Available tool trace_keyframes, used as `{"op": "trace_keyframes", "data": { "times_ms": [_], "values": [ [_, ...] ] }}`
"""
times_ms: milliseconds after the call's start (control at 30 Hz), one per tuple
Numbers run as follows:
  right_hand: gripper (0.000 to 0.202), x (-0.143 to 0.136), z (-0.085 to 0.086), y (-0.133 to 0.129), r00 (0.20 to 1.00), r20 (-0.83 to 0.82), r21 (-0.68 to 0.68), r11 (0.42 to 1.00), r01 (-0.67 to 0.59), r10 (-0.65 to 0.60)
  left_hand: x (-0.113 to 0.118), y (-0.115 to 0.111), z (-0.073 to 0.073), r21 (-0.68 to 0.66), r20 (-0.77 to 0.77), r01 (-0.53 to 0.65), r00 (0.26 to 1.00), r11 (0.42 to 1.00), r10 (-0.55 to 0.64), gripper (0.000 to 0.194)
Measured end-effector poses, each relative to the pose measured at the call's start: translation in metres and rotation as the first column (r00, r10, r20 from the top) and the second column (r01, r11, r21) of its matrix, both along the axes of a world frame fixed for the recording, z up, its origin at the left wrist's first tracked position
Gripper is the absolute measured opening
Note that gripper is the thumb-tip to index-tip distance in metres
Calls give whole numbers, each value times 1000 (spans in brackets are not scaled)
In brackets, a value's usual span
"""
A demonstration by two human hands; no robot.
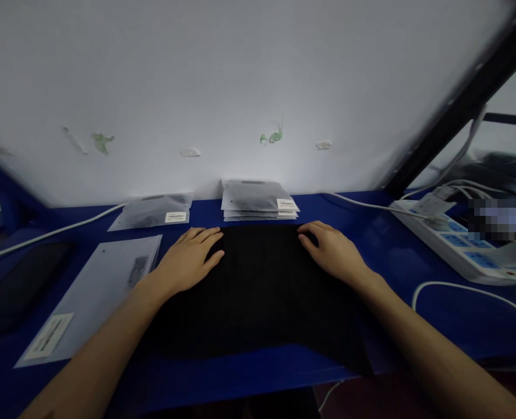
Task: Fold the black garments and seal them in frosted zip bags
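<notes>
Basically, a black cloth point(258, 285) lies spread across the middle of the blue desk point(240, 369), with both hands at its far corners. The left hand point(188, 259) rests flat on the far left corner, fingers together and thumb held apart; the right hand point(334, 250) is at the far right corner, loosely curled, with a gap between thumb and forefinger.

Just behind the cloth's far edge sits a stack of frosted packets point(255, 196), close to the white wall point(240, 70). Another frosted packet point(153, 208) lies to its left, and a larger frosted bag point(101, 285) is partly covered by the left forearm. A dark, flat slab point(22, 285) lies beyond that bag at far left. On the right is a white power strip point(470, 247) with several cables; a white cable point(472, 289) loops beside the right forearm.

White stickers with barcode-like marks show on the packets and the bag, which also carries a dark printed block point(137, 272). All the print is too small to read.
</notes>
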State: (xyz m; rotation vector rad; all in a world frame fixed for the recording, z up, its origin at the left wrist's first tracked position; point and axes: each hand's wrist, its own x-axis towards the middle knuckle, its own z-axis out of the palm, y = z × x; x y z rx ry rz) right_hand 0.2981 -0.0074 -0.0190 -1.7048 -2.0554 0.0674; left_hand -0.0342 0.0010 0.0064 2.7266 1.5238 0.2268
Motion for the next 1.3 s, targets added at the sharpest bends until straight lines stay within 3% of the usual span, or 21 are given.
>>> {"op": "trace_keyframes", "data": {
  "times_ms": [333,500,800,1000,1167,1300],
  "values": [
    [23,7,-10,16,996,-83,137,990,-20,32,8,-9,14,30,64,20,998,999,-22,44],
    [28,8,-18,23,996,-87,137,990,29,-17,12,-6,19,18,97,-60,994,998,58,41],
    [30,9,-25,34,998,-41,90,994,59,-55,14,28,10,52,36,-119,992,992,117,40],
    [30,9,-24,39,998,22,78,995,56,-58,23,33,4,119,13,-191,982,974,191,39],
    [22,9,-20,46,999,-9,70,997,35,-35,19,46,5,-49,193,-254,946,966,259,17],
    [19,12,-9,51,998,2,47,997,57,-58,18,57,10,-172,281,-300,898,938,339,11]
  ]
}}
